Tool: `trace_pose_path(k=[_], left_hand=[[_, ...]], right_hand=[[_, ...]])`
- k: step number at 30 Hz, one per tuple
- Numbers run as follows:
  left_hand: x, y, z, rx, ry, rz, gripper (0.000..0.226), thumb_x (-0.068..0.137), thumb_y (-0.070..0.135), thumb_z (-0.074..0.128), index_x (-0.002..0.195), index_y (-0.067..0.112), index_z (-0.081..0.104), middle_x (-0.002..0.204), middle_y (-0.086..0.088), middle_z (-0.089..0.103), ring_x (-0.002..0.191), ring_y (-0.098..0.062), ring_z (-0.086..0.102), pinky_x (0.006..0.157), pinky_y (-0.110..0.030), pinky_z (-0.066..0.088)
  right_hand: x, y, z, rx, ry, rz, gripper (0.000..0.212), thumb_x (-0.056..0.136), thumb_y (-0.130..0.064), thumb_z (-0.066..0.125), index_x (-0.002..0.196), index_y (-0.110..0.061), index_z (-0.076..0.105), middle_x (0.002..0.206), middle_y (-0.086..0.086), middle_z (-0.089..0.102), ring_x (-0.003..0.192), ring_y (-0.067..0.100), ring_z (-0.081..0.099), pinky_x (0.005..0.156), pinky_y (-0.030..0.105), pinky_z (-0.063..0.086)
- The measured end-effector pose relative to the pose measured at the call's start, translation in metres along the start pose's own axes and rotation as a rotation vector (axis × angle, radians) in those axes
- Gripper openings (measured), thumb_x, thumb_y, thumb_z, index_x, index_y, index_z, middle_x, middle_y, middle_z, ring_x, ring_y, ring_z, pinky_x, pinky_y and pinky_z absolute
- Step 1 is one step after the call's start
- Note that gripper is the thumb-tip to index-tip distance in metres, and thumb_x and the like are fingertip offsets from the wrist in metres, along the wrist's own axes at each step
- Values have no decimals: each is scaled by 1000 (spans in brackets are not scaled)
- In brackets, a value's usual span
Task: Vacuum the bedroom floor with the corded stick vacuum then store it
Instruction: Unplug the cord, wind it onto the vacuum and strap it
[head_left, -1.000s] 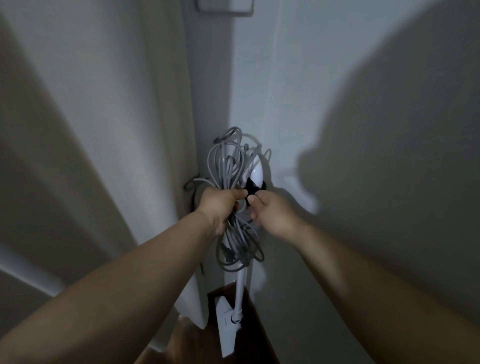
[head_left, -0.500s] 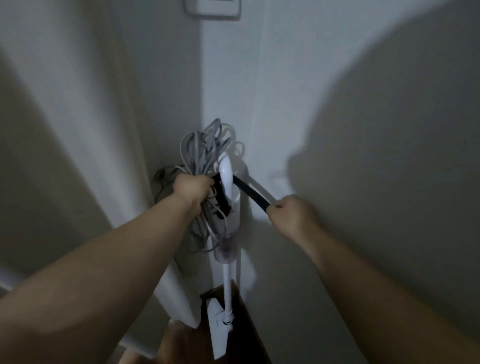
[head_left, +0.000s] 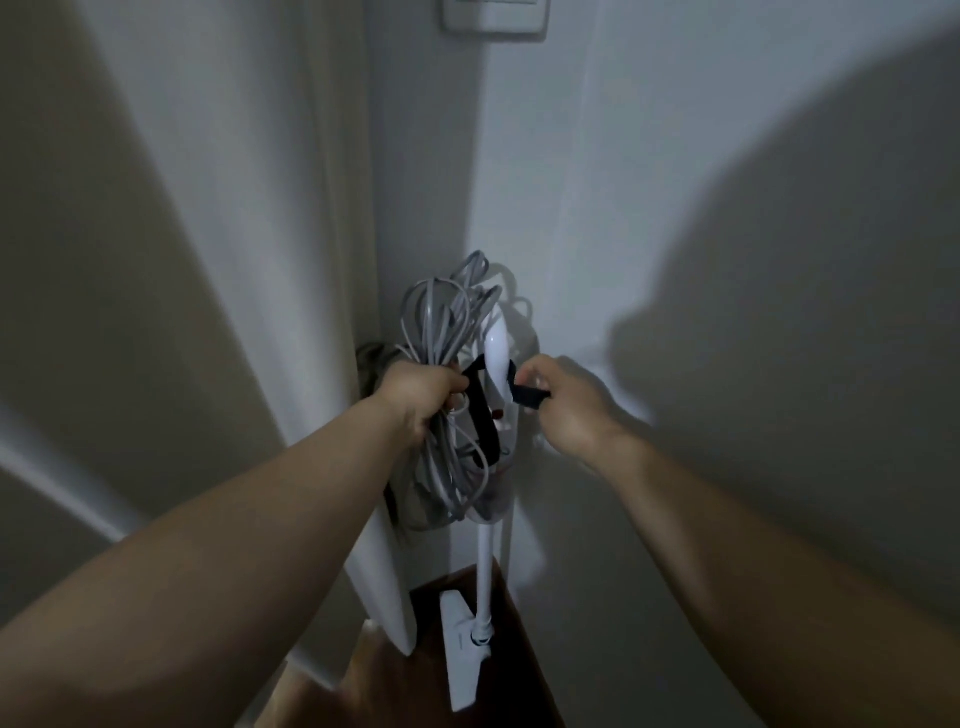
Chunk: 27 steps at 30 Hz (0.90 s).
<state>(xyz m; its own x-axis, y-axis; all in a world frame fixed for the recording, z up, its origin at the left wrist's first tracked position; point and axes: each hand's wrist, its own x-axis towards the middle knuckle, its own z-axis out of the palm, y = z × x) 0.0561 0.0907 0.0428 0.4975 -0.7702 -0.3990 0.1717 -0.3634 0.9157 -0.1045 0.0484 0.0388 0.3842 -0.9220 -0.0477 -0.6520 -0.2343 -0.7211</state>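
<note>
1. Vacuum: white, upright in wall corner, head on wood floor.
2. Left hand: grips coiled grey cord beside handle.
3. Right hand: pinches black strap (apparently looped round handle; dim light).

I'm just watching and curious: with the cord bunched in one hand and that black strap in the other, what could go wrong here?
The left hand grips many loose loops of the grey cord; some could slip free before the black strap, pinched by the right hand, is closed round them. Pulling on the strap might also tip the stick vacuum, which stands upright in the narrow corner on its floor head.
</note>
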Motion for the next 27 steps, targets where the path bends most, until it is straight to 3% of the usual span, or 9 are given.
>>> trace_pose_path(k=[4,9,11,14,18,22,24,27], left_hand=[[-7,-2,-3,-16,-2,-18,13,83,-6,65,80,7,66,58,-5,53,42,-14,49,47,-22,43],[-17,-2,-10,-64,-63,-43,22,84,-7,62,68,7,58,37,2,55,28,-6,50,32,-14,40],[-19,-1,-13,-79,-83,-39,23,85,-7,61,66,8,60,35,6,54,29,-3,49,33,-13,39],[-20,-3,-16,-134,-132,-63,27,87,-4,61,64,11,60,39,8,56,33,-1,49,38,-12,42],[-20,-9,-20,-236,-169,-122,28,88,-2,61,64,14,61,50,3,60,37,-5,52,42,-17,47],[-16,-13,-27,-286,-193,-171,17,89,1,60,75,12,64,65,-5,61,51,-13,55,48,-22,53],[-14,-14,-28,-278,-158,-153,14,88,1,61,79,10,65,64,-6,62,47,-12,57,47,-23,53],[-9,-17,-28,-281,-79,-109,18,86,-2,63,72,10,64,50,-3,59,36,-9,53,40,-19,47]], right_hand=[[7,-3,4,16,-102,-10,33,81,3,43,98,-23,50,90,4,53,78,22,50,52,24,34],[15,-13,20,302,-266,123,15,83,-20,68,97,-13,69,88,6,69,82,21,64,73,34,49],[19,-16,26,389,-190,160,15,86,-20,68,97,-9,69,87,11,70,78,23,66,65,28,52],[25,-22,34,366,-97,231,10,84,-17,68,78,-11,63,61,5,60,45,11,54,36,11,34],[27,-36,47,415,-162,361,8,84,-13,62,76,-12,63,65,6,59,48,13,45,40,16,30],[22,-42,45,647,-462,363,21,84,0,61,77,-20,64,53,-4,60,37,5,35,40,14,27],[19,-43,41,693,-448,394,28,86,7,51,75,-17,60,49,-3,59,35,5,34,41,17,27],[14,-42,27,559,-275,382,29,87,4,38,71,-12,57,52,1,51,37,10,29,39,19,22]])
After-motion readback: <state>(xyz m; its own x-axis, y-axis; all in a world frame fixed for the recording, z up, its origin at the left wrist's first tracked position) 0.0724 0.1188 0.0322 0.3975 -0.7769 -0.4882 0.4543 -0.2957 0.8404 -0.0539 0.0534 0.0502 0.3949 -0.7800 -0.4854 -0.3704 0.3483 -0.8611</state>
